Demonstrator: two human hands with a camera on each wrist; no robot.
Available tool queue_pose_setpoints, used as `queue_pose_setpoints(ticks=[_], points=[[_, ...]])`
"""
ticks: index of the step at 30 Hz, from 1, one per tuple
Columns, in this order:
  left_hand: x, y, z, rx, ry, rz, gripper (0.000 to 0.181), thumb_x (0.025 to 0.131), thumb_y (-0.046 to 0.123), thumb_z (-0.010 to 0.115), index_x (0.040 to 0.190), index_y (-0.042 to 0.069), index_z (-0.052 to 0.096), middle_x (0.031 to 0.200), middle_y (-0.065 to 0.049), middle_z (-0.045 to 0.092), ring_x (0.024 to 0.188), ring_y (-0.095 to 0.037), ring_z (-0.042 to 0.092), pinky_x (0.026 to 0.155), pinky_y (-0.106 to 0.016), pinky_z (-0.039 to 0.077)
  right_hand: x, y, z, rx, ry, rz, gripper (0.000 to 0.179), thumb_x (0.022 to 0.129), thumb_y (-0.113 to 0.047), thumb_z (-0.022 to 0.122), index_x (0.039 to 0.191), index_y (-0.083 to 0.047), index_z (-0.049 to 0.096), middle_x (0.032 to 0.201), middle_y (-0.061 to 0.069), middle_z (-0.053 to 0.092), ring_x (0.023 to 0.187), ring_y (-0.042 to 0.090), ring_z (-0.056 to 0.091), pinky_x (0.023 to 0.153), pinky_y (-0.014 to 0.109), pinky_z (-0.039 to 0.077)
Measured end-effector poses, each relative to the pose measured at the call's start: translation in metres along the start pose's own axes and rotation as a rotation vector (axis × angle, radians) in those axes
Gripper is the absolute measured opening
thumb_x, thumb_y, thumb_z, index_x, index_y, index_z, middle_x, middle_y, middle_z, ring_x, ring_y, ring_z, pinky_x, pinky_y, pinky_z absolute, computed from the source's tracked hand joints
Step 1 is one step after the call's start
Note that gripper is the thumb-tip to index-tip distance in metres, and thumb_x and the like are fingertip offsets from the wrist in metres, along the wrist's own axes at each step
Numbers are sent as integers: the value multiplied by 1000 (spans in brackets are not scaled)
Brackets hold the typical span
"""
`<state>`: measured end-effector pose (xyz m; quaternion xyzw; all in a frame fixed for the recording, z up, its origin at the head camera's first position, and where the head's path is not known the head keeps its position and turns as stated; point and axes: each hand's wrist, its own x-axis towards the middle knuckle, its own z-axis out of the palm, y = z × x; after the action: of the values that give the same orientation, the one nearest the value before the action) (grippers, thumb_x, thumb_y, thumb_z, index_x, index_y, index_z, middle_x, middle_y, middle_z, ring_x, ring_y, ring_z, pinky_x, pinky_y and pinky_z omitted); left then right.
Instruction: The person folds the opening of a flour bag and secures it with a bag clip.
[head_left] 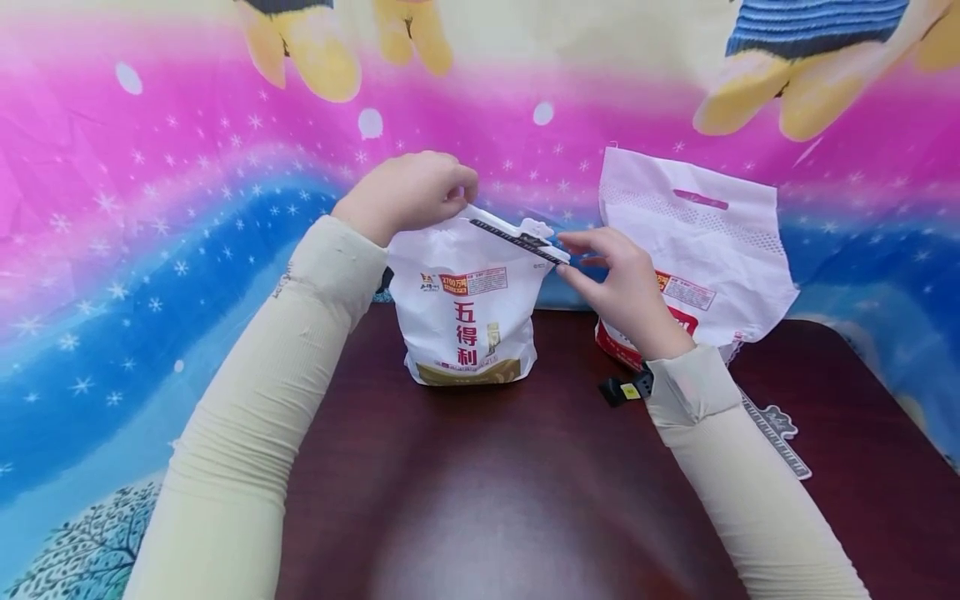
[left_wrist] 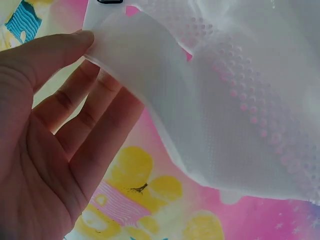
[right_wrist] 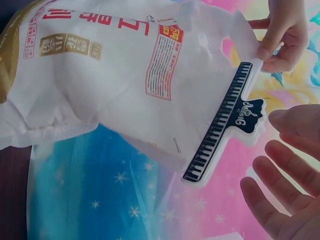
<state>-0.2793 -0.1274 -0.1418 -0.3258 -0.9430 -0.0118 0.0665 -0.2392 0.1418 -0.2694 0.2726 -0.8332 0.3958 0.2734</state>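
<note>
A white flour bag [head_left: 420, 325] with red lettering and a gold base stands upright on the table. My left hand [head_left: 412, 192] pinches the upper left edge of the bag between thumb and fingers; the left wrist view shows the thin white bag edge [left_wrist: 165, 135] in that pinch. A white clip with a piano-key pattern [right_wrist: 220, 122] sits across part of the bag's top, sloping down to the right in the head view. Close by the clip's right end is my right hand [head_left: 622, 279]. In the right wrist view its fingers [right_wrist: 272, 190] are spread and apart from the clip.
A second white bag [head_left: 705, 225] with a cut-out handle stands at the right, its top unclipped. Another piano-key clip [head_left: 783, 446] lies on the dark table [head_left: 480, 500], partly behind my right sleeve. A colourful cloth [head_left: 225, 167] hangs behind the table.
</note>
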Motion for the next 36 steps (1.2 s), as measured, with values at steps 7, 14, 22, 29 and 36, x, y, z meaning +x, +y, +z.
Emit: queue_pose_setpoints(ticks=[7, 14, 22, 29, 36], points=[[0, 1, 2, 15, -3, -1, 24, 101, 13, 55, 122, 9, 67, 125, -12, 63, 108, -28, 56, 96, -48, 50, -11, 3, -9, -44, 11, -22, 38, 90, -3, 76, 127, -2, 69, 122, 15, 67, 108, 28, 65, 93, 51, 55], [2, 6, 4, 38, 40, 23, 24, 102, 15, 55, 122, 10, 66, 122, -10, 63, 108, -27, 58, 96, -47, 50, -17, 8, -19, -133, 31, -35, 42, 88, -3, 78, 128, -4, 68, 121, 13, 68, 107, 26, 65, 91, 47, 57], [11, 28, 16, 91, 91, 24, 25, 101, 20, 58, 123, 13, 66, 119, -8, 63, 101, -24, 61, 85, -46, 56, -31, 11, -31, -177, 35, 7, 45, 87, -4, 79, 130, -8, 68, 122, 10, 68, 108, 26, 65, 95, 26, 53], [19, 48, 23, 137, 174, 67, 23, 103, 24, 57, 121, 15, 67, 110, -6, 63, 92, -23, 62, 74, -43, 57, -40, 14, -44, -207, 86, 12, 46, 86, -4, 80, 130, -8, 68, 119, 11, 69, 106, 27, 65, 89, 7, 41], [30, 65, 27, 172, 231, 94, 24, 103, 24, 52, 121, 19, 68, 108, -3, 64, 90, -21, 63, 69, -42, 57, -48, 17, -54, -216, 115, 47, 43, 87, -4, 78, 129, -9, 69, 120, 12, 68, 108, 28, 64, 90, 7, 40]])
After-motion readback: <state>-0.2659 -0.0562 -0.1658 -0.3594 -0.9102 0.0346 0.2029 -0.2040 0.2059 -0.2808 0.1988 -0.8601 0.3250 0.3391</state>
